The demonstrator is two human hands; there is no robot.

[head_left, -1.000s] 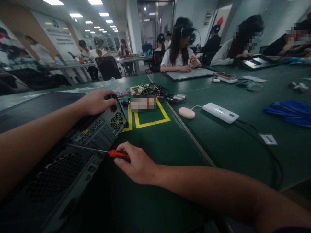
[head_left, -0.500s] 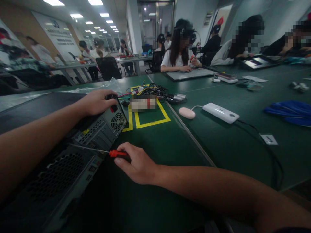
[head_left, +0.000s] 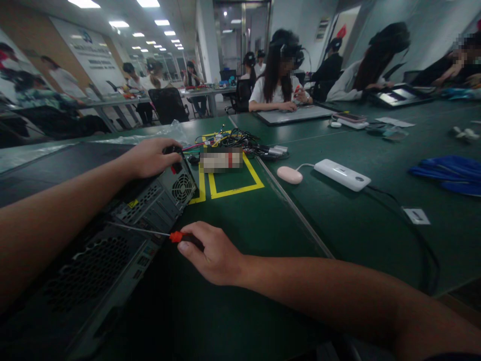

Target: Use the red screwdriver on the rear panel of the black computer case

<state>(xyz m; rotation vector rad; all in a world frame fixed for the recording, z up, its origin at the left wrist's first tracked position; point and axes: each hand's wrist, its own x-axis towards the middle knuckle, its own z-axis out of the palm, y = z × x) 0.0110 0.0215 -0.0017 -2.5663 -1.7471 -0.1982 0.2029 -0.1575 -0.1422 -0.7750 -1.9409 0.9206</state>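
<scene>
A grey computer case (head_left: 112, 250) lies on its side on the green table (head_left: 240, 220), its back panel with fan grille facing right. My left hand (head_left: 150, 158) rests on the case's far top corner, fingers curled over the edge beside red and black parts. My right hand (head_left: 212, 253) is closed round the red and black handle of a screwdriver (head_left: 176, 236). Its thin shaft runs left and reaches the case's back panel.
A yellow taped square (head_left: 235, 180) holds a tangle of cables (head_left: 236, 138). A white power strip (head_left: 341, 174) and pink mouse (head_left: 289, 175) lie to the right, a blue cloth (head_left: 449, 173) beyond. Several people sit working at tables behind.
My right hand's fingers have shifted a little on the screwdriver handle, covering more of the red. The left hand and case stay put.
</scene>
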